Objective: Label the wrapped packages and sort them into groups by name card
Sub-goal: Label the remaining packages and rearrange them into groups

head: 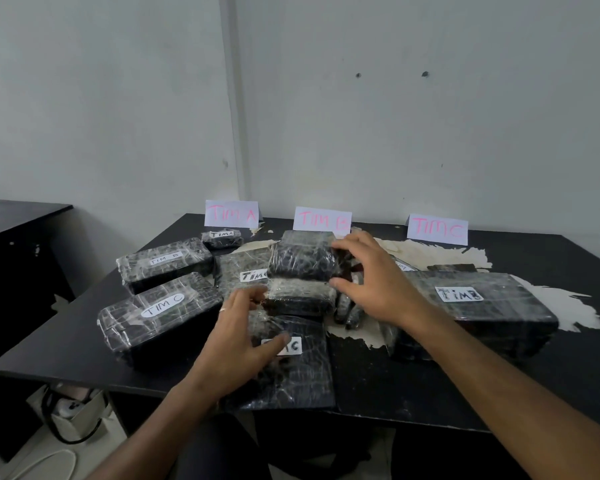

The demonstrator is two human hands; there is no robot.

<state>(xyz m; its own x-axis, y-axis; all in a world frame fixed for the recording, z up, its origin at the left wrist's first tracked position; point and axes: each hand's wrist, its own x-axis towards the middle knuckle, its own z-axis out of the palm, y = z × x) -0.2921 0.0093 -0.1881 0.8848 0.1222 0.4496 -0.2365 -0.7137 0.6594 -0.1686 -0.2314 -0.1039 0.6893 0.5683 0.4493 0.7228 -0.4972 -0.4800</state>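
1. The right hand [371, 285] reached over the middle of the table [499, 386] with fingers spread and curling, thumb low, at the right end of the top package [303, 258], which sat on a second package [298, 301]. Whether it had truly gripped was unclear; it looked about to close.
2. The left hand [246, 341] lay fairly open on the flat "C" package [291, 368] near the front edge, thumb across its label, fingertips close to the stack's left side.
3. Judgement: the step was lifting the top package. Its label was not visible, so it probably needed turning or labelling before going to a card.
4. To do it well: take the short ends between thumb and fingers, steady the lower package with the left hand, and lift straight up, since stretch film likely clings to film.
5. The cards stood along the back edge: Tim A card [231, 213], Tim B card [322, 220], Tim C card [438, 229]; white folded paper, pink lettering.
6. The packages were dark blocks in glossy, wrinkled clear wrap with white handwritten labels. Sorting looked unfinished: a "Tim B" block [165, 263] and "Tim C" block [160, 313] lay together at left, a long "Tim B" block [471, 313] at right.
7. The tabletop was black with peeled pale patches.
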